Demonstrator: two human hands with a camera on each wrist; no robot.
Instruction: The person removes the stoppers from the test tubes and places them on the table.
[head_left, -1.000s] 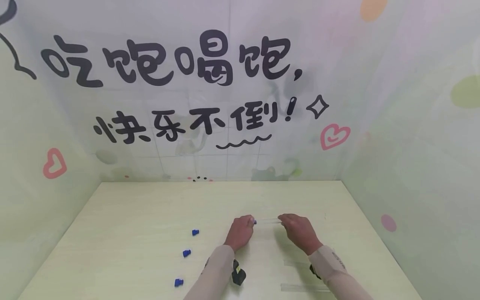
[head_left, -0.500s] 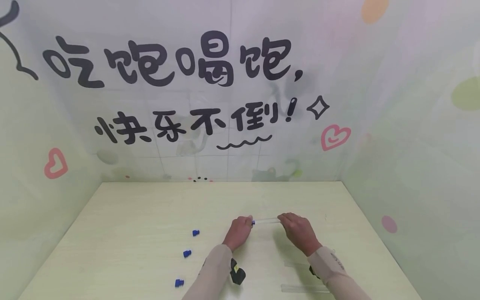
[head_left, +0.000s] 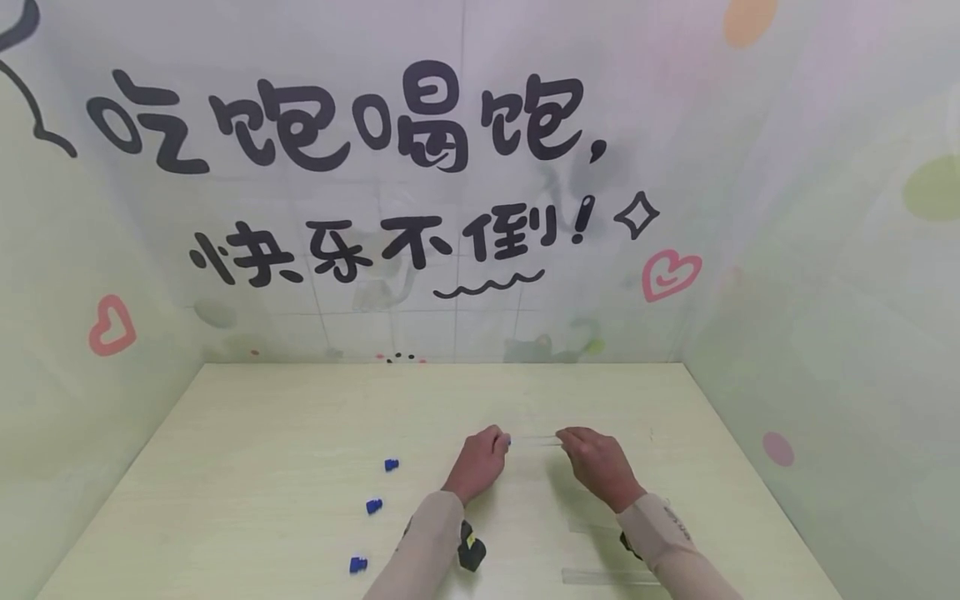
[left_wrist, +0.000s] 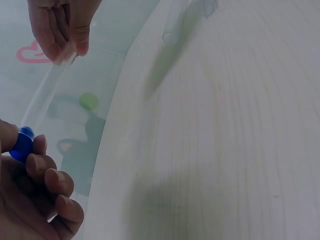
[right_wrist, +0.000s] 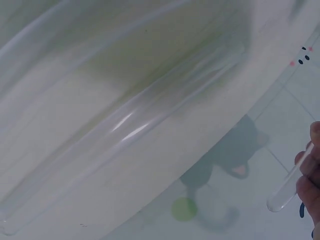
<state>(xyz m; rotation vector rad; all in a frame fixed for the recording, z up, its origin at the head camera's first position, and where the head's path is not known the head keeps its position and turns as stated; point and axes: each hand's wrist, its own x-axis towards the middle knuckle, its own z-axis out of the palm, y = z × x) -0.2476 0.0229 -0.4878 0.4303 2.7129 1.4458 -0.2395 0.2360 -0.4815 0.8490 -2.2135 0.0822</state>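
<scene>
A clear test tube (head_left: 534,440) is held roughly level above the table between both hands. At its left end, my left hand (head_left: 478,467) pinches a blue stopper (left_wrist: 21,145) between thumb and fingers. The stopper's narrow part is at the tube's mouth; how deep it sits is hard to tell. My right hand (head_left: 602,468) grips the tube near its other end, and the rounded tip of the test tube (right_wrist: 277,201) sticks out past the fingers in the right wrist view.
On the table's left side lie three blue stoppers, a far one (head_left: 392,465), a middle one (head_left: 373,506) and a near one (head_left: 358,565). Clear test tubes (head_left: 607,576) lie under the right forearm. Patterned curtains enclose the table.
My left hand has turned slightly at the stopper, shifting a little left and back, and less blue shows now. The right hand stays almost still on the test tube.
</scene>
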